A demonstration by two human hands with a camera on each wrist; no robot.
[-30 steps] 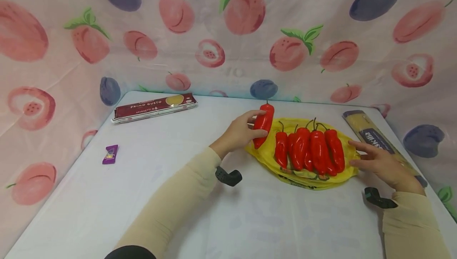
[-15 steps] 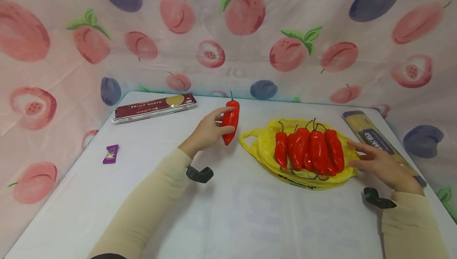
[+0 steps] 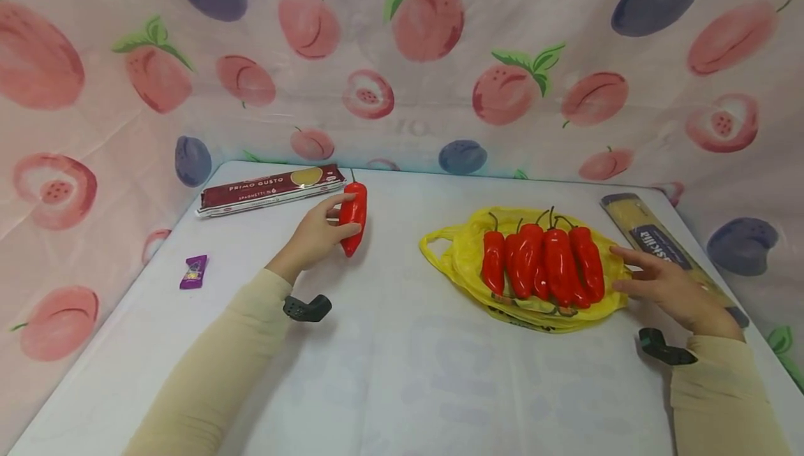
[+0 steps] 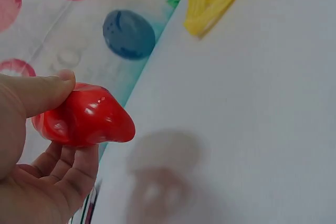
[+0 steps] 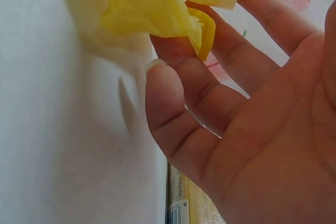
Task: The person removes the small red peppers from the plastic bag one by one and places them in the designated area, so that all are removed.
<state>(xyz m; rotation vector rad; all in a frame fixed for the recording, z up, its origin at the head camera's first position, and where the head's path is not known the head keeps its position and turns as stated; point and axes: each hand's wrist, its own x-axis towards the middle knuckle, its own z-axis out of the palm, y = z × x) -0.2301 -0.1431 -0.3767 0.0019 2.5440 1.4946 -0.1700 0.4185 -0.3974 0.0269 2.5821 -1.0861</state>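
My left hand [image 3: 317, 234] pinches a glossy red chili pepper [image 3: 354, 217] between thumb and fingers, its thin stem pointing up. In the left wrist view the same pepper [image 4: 86, 118] hangs above the white table, its shadow lying apart from it. Several more red peppers [image 3: 557, 267] lie side by side on a crumpled yellow plastic bag [image 3: 463, 260], stems toward the back. At the bag's right edge, my right hand [image 3: 675, 292] has loosely bent fingers. The right wrist view shows yellow plastic [image 5: 152, 3] against those fingertips; whether they press it I cannot tell.
A dark red spaghetti packet [image 3: 270, 190] lies at the back left. Toward the left edge is a small purple wrapped candy [image 3: 194, 271]. Behind my right hand lies a yellowish pasta packet [image 3: 656, 239]. Fruit-printed cloth [image 3: 414, 100] rises behind the white table [image 3: 440, 372].
My left hand has carried the red pepper leftward from beside the yellow bag toward the spaghetti packet, uncovering the bag's left handle loop. My right hand has barely moved.
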